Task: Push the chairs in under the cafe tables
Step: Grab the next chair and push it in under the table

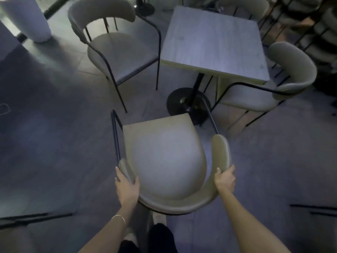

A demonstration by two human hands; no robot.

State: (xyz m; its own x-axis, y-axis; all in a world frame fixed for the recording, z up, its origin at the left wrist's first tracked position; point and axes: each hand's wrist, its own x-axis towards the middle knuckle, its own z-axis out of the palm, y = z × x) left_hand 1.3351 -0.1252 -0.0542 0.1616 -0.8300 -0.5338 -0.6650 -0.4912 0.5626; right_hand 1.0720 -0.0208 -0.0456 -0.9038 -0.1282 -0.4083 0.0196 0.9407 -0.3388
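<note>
- Near chair (164, 154): beige padded seat, curved backrest, thin black metal legs. It stands on the floor (54, 143) directly in front of the person, seat front pointing toward the counter (213, 44).
- Position: the seat front lies close to the counter's round black base (179, 103). The seat is not under the top.
- Left hand (127, 185): closed on the left end of the curved backrest, fingers wrapped over the padded rim. A thin bracelet (119, 217) sits on the wrist.
- Right hand (225, 179): closed on the right side of the backrest, thumb on the inner face, fingers behind the rim.
- Counter: square grey top on a single black post.
- Left chair (118, 46): stands just beside the counter's left edge, seat outside the top.
- Right chair (269, 92): at the counter's right corner, seat partly beneath the top.
- White planter (27, 19): on the floor at upper left, well apart from the counter.
- More chairs (310, 24): upper right, blurred.
- The person's shoes (158, 218) show below the backrest.
</note>
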